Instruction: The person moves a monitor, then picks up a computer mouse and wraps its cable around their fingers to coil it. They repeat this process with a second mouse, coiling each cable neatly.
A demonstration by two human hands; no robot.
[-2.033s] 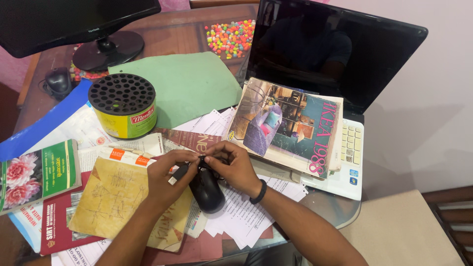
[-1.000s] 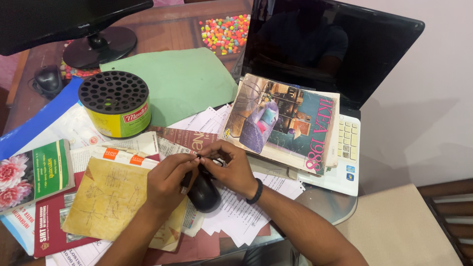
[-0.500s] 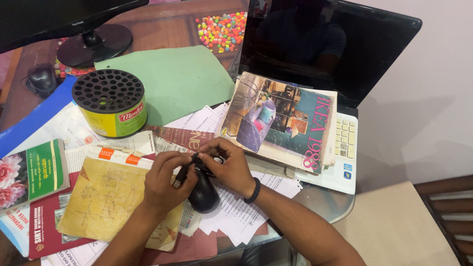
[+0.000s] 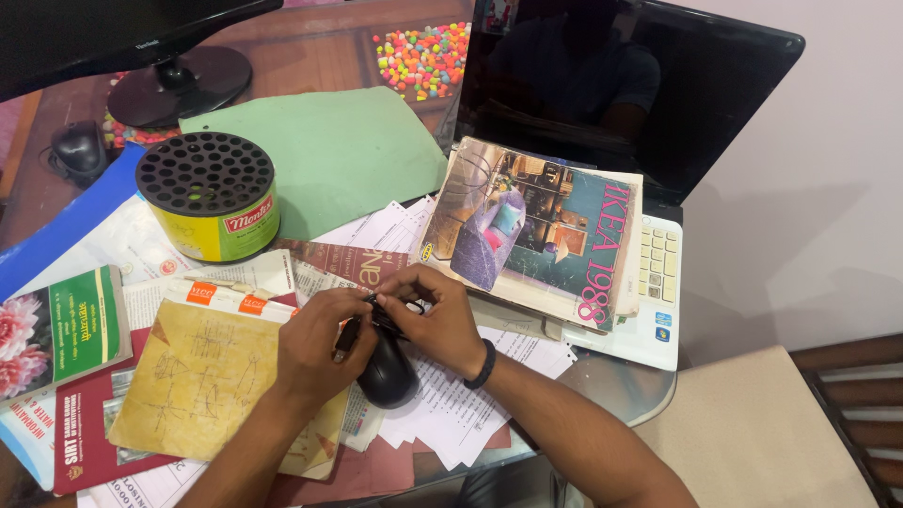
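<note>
The cluttered surface [image 4: 310, 56] carried loose papers. On them, before the old furniture catalogue [image 4: 536, 230], a black rounded computer mouse [image 4: 388, 374] lay; left hand [image 4: 315, 348] and right hand [image 4: 435, 320] had fingers clamped on its cord.

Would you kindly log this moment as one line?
left hand: on cord | right hand: on cord | black mouse: on papers below hands

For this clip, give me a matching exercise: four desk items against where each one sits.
Things:
1. black mouse
2. catalogue
3. green folder
4. coloured beads

Places:
A. far edge of the desk, beside the laptop screen
B. between both hands, on loose papers
C. lying on the laptop keyboard
D. flat on the desk, right of the perforated-lid tin

Pairs: 1-B, 2-C, 3-D, 4-A
</note>
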